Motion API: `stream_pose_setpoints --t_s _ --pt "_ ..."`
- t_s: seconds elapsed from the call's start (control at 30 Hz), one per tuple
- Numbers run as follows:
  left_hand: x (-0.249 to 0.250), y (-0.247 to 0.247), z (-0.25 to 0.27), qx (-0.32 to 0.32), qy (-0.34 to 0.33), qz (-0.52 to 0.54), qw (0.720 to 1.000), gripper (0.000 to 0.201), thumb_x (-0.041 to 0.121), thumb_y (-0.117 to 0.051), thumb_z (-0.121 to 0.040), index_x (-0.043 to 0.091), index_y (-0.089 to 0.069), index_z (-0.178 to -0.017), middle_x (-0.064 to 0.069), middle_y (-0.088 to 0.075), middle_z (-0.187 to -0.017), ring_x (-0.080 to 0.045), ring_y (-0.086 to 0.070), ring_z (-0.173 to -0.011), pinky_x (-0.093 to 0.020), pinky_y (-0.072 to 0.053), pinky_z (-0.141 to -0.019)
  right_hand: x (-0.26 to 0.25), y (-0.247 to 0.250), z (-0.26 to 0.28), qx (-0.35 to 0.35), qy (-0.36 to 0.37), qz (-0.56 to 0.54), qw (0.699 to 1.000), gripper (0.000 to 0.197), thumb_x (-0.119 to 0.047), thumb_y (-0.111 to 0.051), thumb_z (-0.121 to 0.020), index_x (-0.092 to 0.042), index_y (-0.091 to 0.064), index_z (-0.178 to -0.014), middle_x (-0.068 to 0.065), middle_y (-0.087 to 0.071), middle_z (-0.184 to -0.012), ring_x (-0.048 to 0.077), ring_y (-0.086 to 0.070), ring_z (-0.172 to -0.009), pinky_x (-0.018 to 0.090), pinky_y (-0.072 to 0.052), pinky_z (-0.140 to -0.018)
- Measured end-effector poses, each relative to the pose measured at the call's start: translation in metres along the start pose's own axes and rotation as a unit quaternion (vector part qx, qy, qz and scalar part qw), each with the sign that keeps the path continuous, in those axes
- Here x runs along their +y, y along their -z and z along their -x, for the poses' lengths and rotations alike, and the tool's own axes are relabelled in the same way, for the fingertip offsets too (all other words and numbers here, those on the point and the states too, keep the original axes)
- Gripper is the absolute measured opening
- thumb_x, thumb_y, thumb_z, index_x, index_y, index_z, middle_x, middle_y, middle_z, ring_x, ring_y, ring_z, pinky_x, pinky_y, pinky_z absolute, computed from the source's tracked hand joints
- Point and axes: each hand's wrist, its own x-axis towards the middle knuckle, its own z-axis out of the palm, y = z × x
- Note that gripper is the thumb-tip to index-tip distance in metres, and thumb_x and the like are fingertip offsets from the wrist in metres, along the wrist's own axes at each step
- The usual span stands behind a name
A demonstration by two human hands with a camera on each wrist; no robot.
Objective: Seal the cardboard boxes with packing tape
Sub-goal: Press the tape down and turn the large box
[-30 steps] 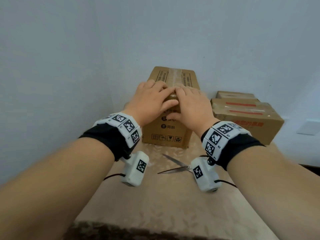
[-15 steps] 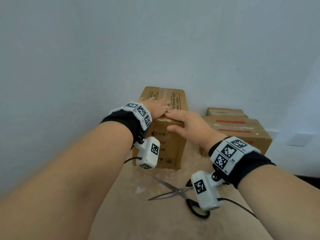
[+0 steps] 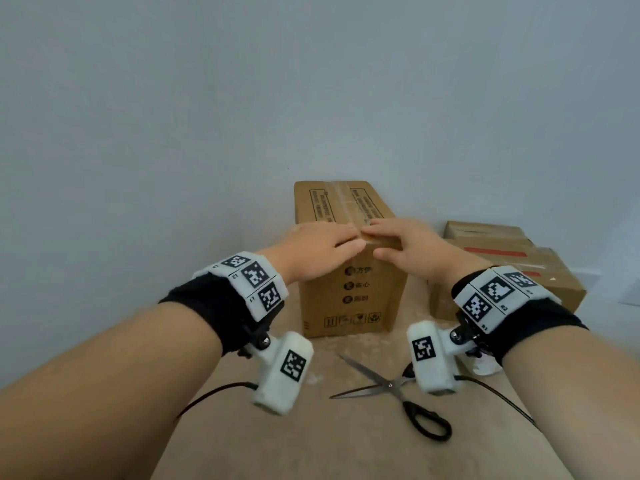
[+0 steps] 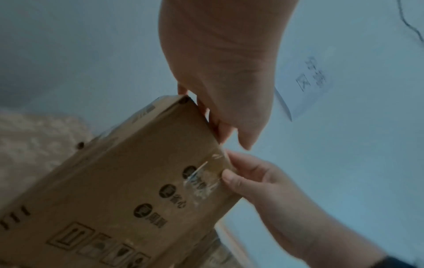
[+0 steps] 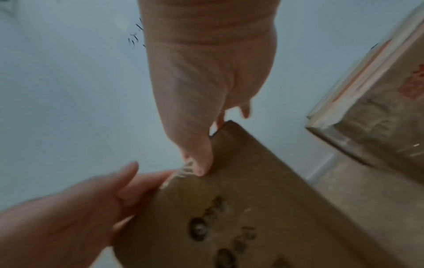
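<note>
While both flat hands press the clear tape (image 4: 204, 178) over the near top edge of the tall cardboard box (image 3: 349, 292) on the table (image 3: 311, 445), left hand (image 3: 317, 245) and right hand (image 3: 412, 245) should rub outward, fingers straight and together; wrinkles seemingly remain.

Three boxes (image 3: 349, 258) (one scissors (image 3: 391, 389))

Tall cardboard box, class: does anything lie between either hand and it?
Nothing visible does. The left hand and right hand already rest flat on the tall cardboard box; the scissors lie apart on the table.
</note>
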Motion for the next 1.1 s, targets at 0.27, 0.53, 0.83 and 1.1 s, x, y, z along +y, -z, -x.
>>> stream_pose_setpoints --t_s 0.27,0.53,0.83,1.1 --pt "-0.039 0.004 0.011 0.121 0.201 0.251 0.939 0.031 0.016 -0.035 -0.100 0.001 -0.062 -0.101 -0.009 -0.059 -0.093 -0.025 -0.054 -0.090 -0.036 -0.047 -0.082 -0.074 -0.033 -0.030 0.005 -0.285 0.098 0.953 0.107 -0.091 -0.021 -0.071 -0.021 -0.019 -0.152 0.023 -0.008 -0.158 0.041 -0.007 -0.145 0.072 -0.003 -0.107" --pt "-0.015 0.001 0.025 0.139 0.099 0.115 0.978 0.047 0.038 -0.042 -0.099 0.010 -0.062 -0.067 0.000 -0.063 -0.063 -0.016 -0.058 -0.060 -0.029 -0.048 -0.060 -0.003 -0.011 -0.022 -0.032 -0.053 0.042 0.997 0.076 -0.082 -0.030 -0.078 -0.045 -0.034 -0.144 -0.013 -0.024 -0.157 0.020 -0.016 -0.146 0.060 -0.014 -0.114" --pt "-0.048 0.026 -0.045 -0.154 0.059 -0.126 0.978 0.054 0.039 -0.014 -0.104 0.017 -0.004 -0.153 -0.003 0.001 -0.161 -0.018 -0.001 -0.147 -0.034 -0.001 -0.117 -0.010 -0.022 -0.035 0.052 -0.029 -0.114 0.992 0.016 -0.045 -0.058 -0.090 -0.040 -0.073 -0.094 -0.023 -0.057 -0.124 0.008 -0.050 -0.121 0.052 -0.033 -0.107" --pt "-0.109 0.046 -0.060 -0.064 0.247 -0.090 0.963 0.075 0.062 -0.024 -0.096 0.011 -0.019 -0.150 -0.012 -0.022 -0.157 -0.030 -0.029 -0.141 -0.042 -0.026 -0.113 -0.017 -0.021 -0.025 0.088 -0.113 -0.152 0.978 0.036 -0.044 -0.063 -0.088 -0.028 -0.062 -0.120 0.002 -0.038 -0.147 0.024 -0.027 -0.139 0.052 -0.023 -0.115"
